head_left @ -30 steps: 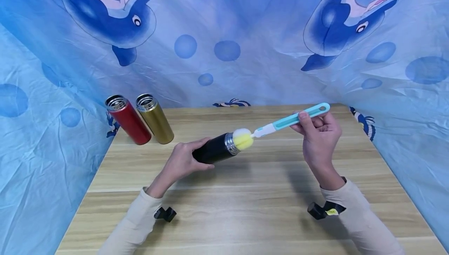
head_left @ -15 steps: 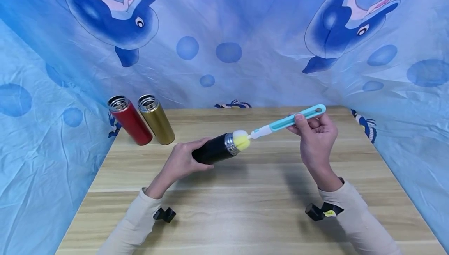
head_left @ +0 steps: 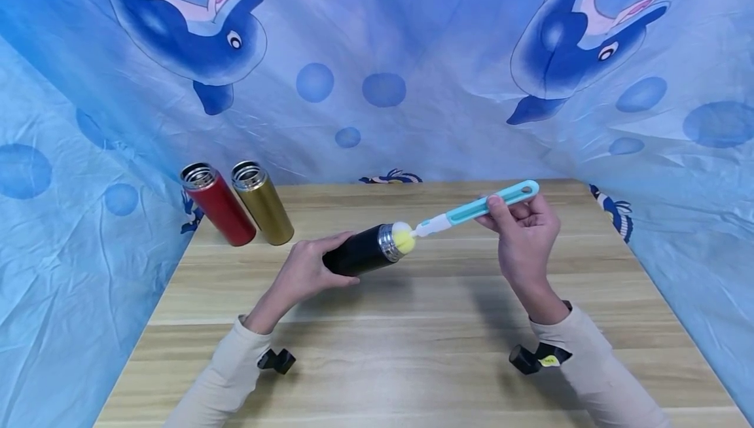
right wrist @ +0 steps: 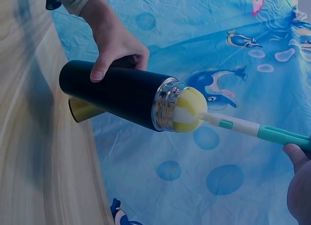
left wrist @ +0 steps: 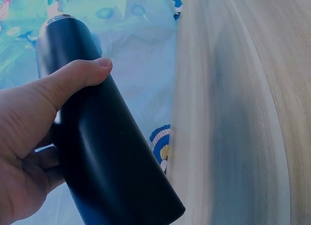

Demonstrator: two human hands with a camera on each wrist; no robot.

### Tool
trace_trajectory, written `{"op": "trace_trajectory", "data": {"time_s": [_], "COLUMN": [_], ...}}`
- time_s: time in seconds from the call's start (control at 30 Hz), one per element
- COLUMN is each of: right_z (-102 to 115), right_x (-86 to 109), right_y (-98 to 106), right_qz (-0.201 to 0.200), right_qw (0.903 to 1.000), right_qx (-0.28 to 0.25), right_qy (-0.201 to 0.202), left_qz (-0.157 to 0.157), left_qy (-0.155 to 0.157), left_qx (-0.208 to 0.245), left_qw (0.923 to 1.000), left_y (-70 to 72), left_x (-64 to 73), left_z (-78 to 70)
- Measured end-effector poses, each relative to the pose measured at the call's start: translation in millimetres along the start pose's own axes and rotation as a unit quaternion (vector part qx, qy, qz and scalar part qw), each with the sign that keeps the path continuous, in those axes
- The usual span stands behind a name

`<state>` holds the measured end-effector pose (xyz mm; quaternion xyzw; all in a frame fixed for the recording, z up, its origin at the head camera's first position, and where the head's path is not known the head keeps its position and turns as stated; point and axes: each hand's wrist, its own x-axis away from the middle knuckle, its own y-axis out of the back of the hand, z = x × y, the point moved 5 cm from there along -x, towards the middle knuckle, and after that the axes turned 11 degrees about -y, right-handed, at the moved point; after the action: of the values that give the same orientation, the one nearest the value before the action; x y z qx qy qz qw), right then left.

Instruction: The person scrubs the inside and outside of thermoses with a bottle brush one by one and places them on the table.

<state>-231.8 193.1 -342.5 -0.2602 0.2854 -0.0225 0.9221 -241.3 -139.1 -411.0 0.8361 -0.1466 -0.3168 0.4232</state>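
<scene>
Black bottle (head_left: 356,251): in the left grip, lying aslant with its mouth turned toward the right grip; it appears to be held above the table (head_left: 383,349), a shadow falling beneath it.
Left grip (head_left: 306,267): curled round the bottle's body, thumb on the near side and fingers on the far side, short of the steel neck (head_left: 387,243).
Brush (head_left: 462,213): in the right grip, its shaft sloping down and leftward to the bottle, its holed end sticking out past the fingers on the other side.
Right grip (head_left: 526,238): pinching the turquoise handle, thumb on the facing side; well apart from the left grip.
Sponge head (head_left: 404,238): between the two grips, partly in the bottle's mouth; the rounded yellow-and-white rear bulges outside the rim.
Red bottle and gold bottle: the red (head_left: 220,209) and the gold (head_left: 265,209) stand uncapped on the table, beyond the left grip and to its left, the gold one nearer to it.
Step at the mouth: judged from the pose, the sponge is being worked into the neck, with entry only partial.
Next push: likely calls for the left grip to stay firm while the right grip presses along the bottle's axis, perhaps twisting so the soft sponge squeezes through; an off-line push could bend the thin stem.
</scene>
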Motion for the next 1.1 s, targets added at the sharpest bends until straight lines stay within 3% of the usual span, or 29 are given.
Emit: {"op": "trace_trajectory", "data": {"time_s": [0.33,0.7,1.1], "right_z": [-8,-28,-44], "right_x": [4.4,19.0,30.9], "right_y": [-4,-20,-25], "right_qz": [0.006,0.051,0.033], "right_qw": [0.9999,0.9907,0.9875], "right_qx": [0.005,0.107,0.126], "right_qy": [-0.013,-0.068,-0.090], "left_qz": [0.004,0.020,0.013], "left_qy": [-0.011,-0.003,0.002], "left_qx": [-0.003,0.035,0.017], "left_qw": [0.9999,0.9992,0.9998], "left_y": [-1.7,-5.6,-8.5], "left_x": [-1.4,-10.8,-8.9], "left_z": [-1.7,-15.7,-12.8]}}
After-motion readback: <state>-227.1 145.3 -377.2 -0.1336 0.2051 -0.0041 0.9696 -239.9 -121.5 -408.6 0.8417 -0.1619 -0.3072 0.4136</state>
